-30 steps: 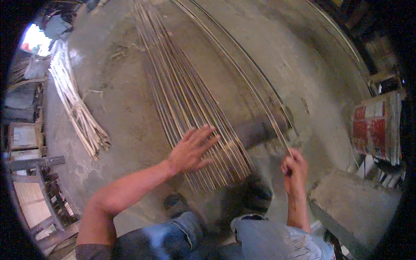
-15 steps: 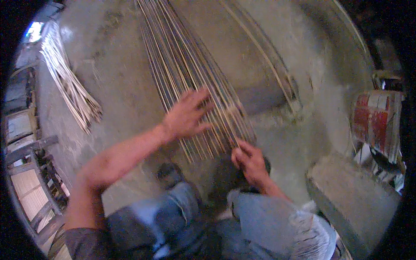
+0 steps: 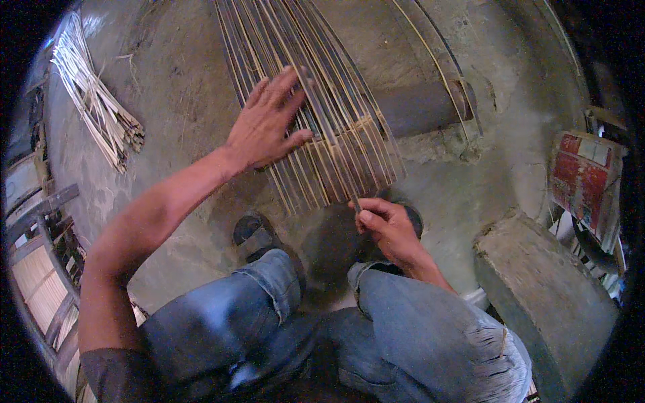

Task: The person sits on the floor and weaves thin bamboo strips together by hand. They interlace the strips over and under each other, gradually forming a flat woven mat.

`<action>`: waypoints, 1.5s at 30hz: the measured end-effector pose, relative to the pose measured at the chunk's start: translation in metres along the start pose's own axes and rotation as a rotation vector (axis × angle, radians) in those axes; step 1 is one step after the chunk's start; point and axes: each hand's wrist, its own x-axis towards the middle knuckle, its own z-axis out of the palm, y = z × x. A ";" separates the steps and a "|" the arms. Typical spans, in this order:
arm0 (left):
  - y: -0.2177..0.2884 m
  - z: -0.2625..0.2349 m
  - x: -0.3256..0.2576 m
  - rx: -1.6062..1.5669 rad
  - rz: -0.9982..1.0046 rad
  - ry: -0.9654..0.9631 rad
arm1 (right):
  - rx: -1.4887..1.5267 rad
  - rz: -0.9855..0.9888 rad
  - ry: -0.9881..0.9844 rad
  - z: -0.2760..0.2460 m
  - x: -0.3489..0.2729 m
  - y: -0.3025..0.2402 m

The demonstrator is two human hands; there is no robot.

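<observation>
Many long, thin cane-like strips (image 3: 366,134) lie side by side, running from near my feet to the far edge of view. A crosswise band (image 3: 357,127) passes over them near their close ends. My left hand (image 3: 269,121) rests over the left and middle strips with its fingers spread; its fingertips lie on or just above them. At the near end, my right hand (image 3: 390,227) pinches the end of one strip between thumb and fingers. Its other fingers are curled, and the far part of that strip blends in among the others.
A brown log-like cylinder (image 3: 423,109) lies at right, partly beneath the strips. A curved strip (image 3: 437,60) crosses it. A bundle of pale strips (image 3: 101,107) lies far left. A concrete block (image 3: 544,289) and a red-and-white container (image 3: 579,171) stand right; wooden frames (image 3: 60,269) stand left.
My left hand has moved farther up and left along the strips and lies flatter. My right hand keeps its pinch near the close ends. The view has shifted slightly.
</observation>
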 end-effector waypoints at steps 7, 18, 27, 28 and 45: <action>-0.008 0.011 -0.010 -0.039 -0.133 0.088 | 0.262 0.170 0.044 -0.003 0.020 0.030; -0.015 0.018 -0.012 -0.109 -0.146 0.148 | 0.167 0.173 0.069 0.017 0.033 0.024; -0.005 0.012 -0.007 -0.108 -0.175 0.126 | -0.301 0.044 0.268 0.011 0.034 0.029; -0.006 0.012 -0.008 -0.102 -0.173 0.126 | -0.324 0.040 0.264 0.012 0.034 0.026; -0.004 0.016 -0.010 0.016 -0.156 0.112 | -0.110 0.083 0.131 0.008 0.033 0.033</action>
